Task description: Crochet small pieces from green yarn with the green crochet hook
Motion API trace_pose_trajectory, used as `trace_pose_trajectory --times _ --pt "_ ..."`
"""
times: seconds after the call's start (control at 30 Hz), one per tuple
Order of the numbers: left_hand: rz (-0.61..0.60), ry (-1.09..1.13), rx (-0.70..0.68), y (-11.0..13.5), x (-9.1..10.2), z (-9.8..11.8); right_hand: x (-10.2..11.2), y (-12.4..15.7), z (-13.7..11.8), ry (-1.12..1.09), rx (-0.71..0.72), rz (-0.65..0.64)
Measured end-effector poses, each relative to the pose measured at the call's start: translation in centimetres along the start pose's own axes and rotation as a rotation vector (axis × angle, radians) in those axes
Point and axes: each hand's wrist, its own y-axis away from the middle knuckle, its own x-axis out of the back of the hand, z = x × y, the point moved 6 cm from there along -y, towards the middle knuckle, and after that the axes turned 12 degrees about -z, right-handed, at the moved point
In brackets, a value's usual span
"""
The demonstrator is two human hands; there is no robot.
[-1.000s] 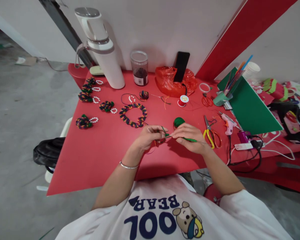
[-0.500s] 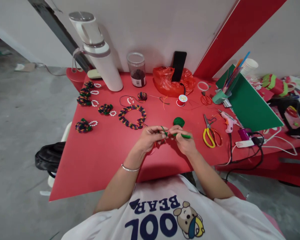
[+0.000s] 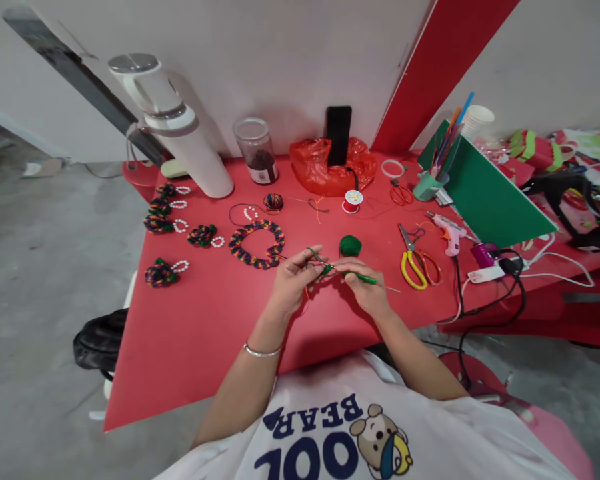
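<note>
My left hand (image 3: 293,280) and my right hand (image 3: 365,287) meet over the red table (image 3: 190,320), both pinched closed. My right hand grips a green-handled crochet hook (image 3: 367,278) whose tip points left toward the left fingers. My left hand pinches green yarn (image 3: 320,260) at the hook's tip. A green yarn ball (image 3: 350,246) lies just beyond my hands. A silver bangle (image 3: 261,350) sits on my left wrist.
A multicoloured crocheted ring (image 3: 257,244) and several small crocheted pieces with white beads (image 3: 161,272) lie to the left. Yellow-handled scissors (image 3: 413,265), a glue gun (image 3: 447,233), a white jug (image 3: 177,130), a jar (image 3: 256,150), a red bag (image 3: 325,167) and a green board (image 3: 485,200) stand around. A black bag (image 3: 97,340) hangs left.
The view has drifted, so everything sits lower and further left. My right hand drew in toward the left, then stayed close, working the hook at the yarn.
</note>
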Motion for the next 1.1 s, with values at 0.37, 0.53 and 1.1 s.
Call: trace_pose_trajectory --times 0.37,0.53,1.1 --pt "-0.013 -0.092 -0.086 -0.1 -0.4 0.3 -0.3 0.2 -0.8 0.048 0.044 -0.027" --pt "-0.016 -0.169 -0.089 0.0 -0.2 0.3 -0.4 0.4 -0.7 0.077 0.018 -0.004" --pt "0.015 -0.096 -0.082 0.0 -0.7 -0.4 -1.0 0.4 -1.3 0.26 0.123 0.031"
